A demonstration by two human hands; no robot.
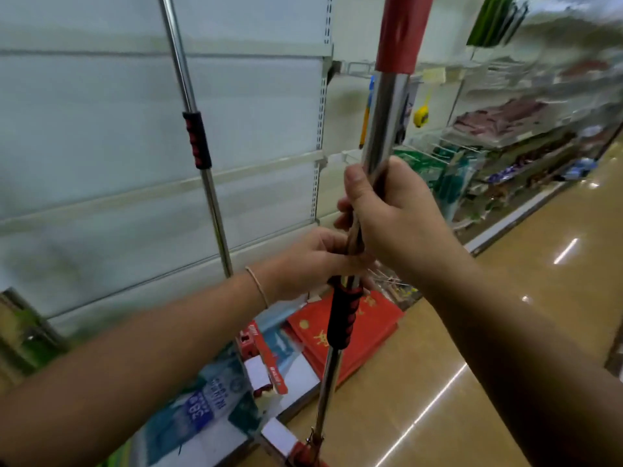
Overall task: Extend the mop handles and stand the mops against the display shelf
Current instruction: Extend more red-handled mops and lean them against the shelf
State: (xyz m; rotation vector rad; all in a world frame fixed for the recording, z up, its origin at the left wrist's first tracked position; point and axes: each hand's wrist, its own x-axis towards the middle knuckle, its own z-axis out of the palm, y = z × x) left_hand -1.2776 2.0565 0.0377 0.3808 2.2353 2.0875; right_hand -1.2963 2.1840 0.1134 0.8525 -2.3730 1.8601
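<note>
I hold a mop upright in front of me. Its steel handle [382, 112] has a red sleeve [401, 32] at the top and a black-and-red twist collar [342, 315] lower down. My right hand [397, 210] grips the steel tube above the collar. My left hand [313, 261] grips the handle just below it, at the collar's top. The mop's red head [305, 455] shows at the bottom edge. A second mop [202, 146], with the same black-and-red collar, leans against the white display shelf [101, 129] to the left.
Red boxes [350, 328] and blue-white packages [215, 402] lie on the shelf's bottom ledge. Stocked wire shelves [505, 129] run along the aisle to the right. A glossy tan floor [505, 332] stretches along the aisle.
</note>
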